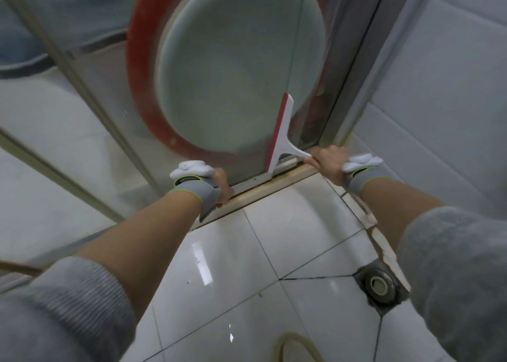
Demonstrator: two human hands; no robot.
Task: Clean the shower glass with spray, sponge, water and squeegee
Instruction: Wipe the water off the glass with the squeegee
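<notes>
A white squeegee (282, 136) with a red rubber blade stands upright against the bottom right of the shower glass (109, 109). My right hand (327, 161) grips its handle just above the door's bottom rail (260, 182). My left hand (222, 186) rests against the bottom edge of the glass, near the rail; its fingers are mostly hidden behind the grey wrist strap. Both wrists carry grey bands with white devices.
Behind the glass lean a pale blue basin (236, 68) and a red one (142, 101). White floor tiles (247, 252) lie below me, with a floor drain (380, 285) at the right and a hose loop (296, 345) at the bottom. A white tiled wall (439, 87) stands to the right.
</notes>
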